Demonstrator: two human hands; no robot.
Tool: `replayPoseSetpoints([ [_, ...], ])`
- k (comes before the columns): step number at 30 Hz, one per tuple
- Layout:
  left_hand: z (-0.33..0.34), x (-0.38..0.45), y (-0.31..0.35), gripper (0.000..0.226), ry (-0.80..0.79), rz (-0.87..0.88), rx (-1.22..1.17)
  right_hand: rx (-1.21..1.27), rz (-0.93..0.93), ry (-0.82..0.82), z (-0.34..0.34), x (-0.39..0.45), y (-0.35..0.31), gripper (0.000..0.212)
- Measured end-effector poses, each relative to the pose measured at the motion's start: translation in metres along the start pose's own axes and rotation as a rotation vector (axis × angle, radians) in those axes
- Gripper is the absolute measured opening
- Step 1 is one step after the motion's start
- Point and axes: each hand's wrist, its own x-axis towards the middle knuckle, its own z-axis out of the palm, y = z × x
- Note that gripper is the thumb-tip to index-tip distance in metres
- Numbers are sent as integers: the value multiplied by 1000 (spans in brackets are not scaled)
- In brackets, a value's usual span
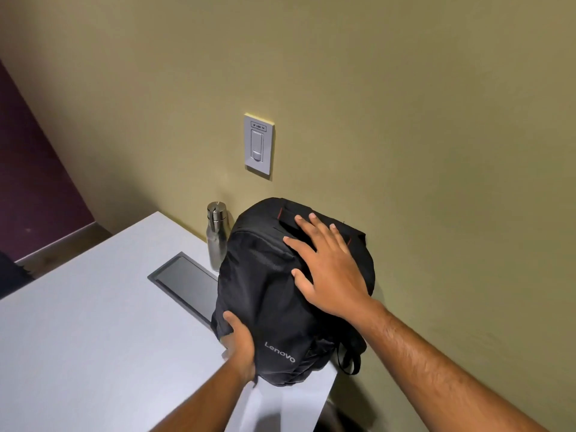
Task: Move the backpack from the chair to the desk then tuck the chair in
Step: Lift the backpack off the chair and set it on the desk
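Backpack (274, 294): black fabric, red trim at the top handle, grey "Lenovo" lettering low on the front, one strap hanging off the desk edge at lower right. It is standing at the right corner of a pale grey desk (93, 353), against an olive wall (405, 120) carrying a switch plate (258, 145). A steel bottle (217, 235) and a recessed grey panel (187, 285) are sitting at frame centre-left. Right hand (330, 269) is lying flat on top, fingers spread. Left hand (238, 344) is cupping the lower front, fingers curled against the fabric.

backpack (280, 294): "Lenovo" stood in grey letters low on its front | wall switch plate (259, 145): small black-framed label at top, print too fine to read
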Motion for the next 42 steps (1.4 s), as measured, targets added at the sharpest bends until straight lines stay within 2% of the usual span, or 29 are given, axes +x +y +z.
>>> replayPoseSetpoints([
  [3,21,-5,-4,125,-3,-78,-124,35,-9,23,2,2,5,58],
  [12,59,7,22,129,-46,-34,-80,145,-76,69,10,15,23,54],
  [19,53,9,26,119,-143,-80,-41,156,-99,40,10,20,32,59],
  [23,40,-1,33,110,-214,-58,72,141,-74,46,9,16,27,63],
  [26,34,-17,41,99,-215,72,277,111,-32,58,10,8,17,65],
  [30,20,-37,49,84,-170,378,574,161,41,108,16,-11,-6,66],
  [33,3,-42,53,82,-156,627,756,232,41,107,24,-31,-24,62],
  [38,-37,-50,65,80,-117,1045,1087,313,46,-52,37,-60,-49,61],
  [42,-68,-65,64,78,7,1177,1337,327,106,-190,41,-80,-60,66],
])
